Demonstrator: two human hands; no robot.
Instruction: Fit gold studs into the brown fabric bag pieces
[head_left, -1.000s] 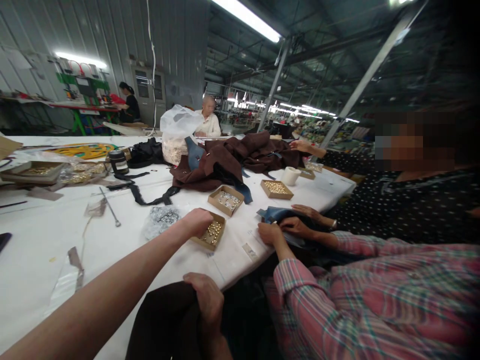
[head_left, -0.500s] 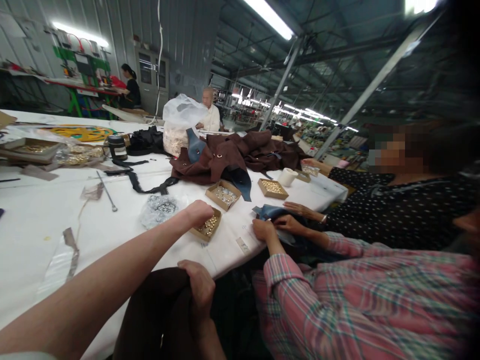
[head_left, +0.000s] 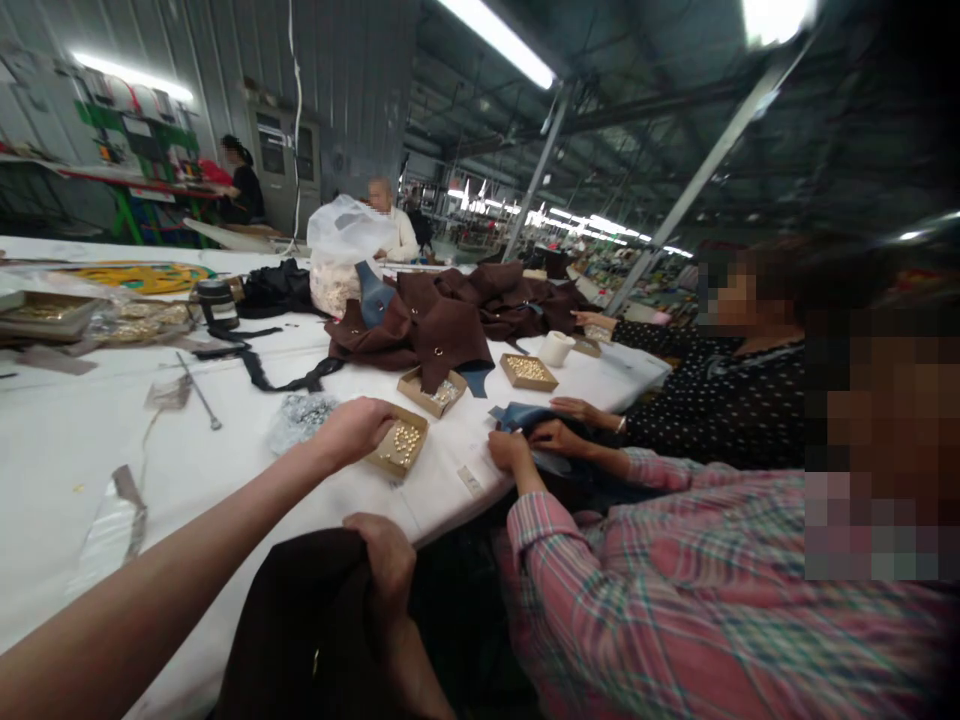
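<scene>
Fingers [head_left: 373, 424] (L) at 1 stud box [head_left: 403, 447]; R hand [head_left: 386, 563] grips 1 cloth [head_left: 311, 625].

Four small open boxes [head_left: 400, 447] of metal studs on the counter [head_left: 67, 440], one white plastic bag [head_left: 341, 230], one heap of brown garments [head_left: 450, 320], one dark cloth [head_left: 315, 620], four other people [head_left: 675, 580].

Nothing legible anywhere. Small paper tag [head_left: 471, 481] near the near edge of the table [head_left: 75, 440], just right of the cardboard box [head_left: 397, 447] at the left hand [head_left: 352, 428]: marks too small to read. No readable print on the box itself, nor on the dark brown cloth [head_left: 315, 620] gripped in the right hand [head_left: 386, 560]. Green and red board [head_left: 124, 125] on the far left wall: blurred, no letters or numbers to make out.
</scene>
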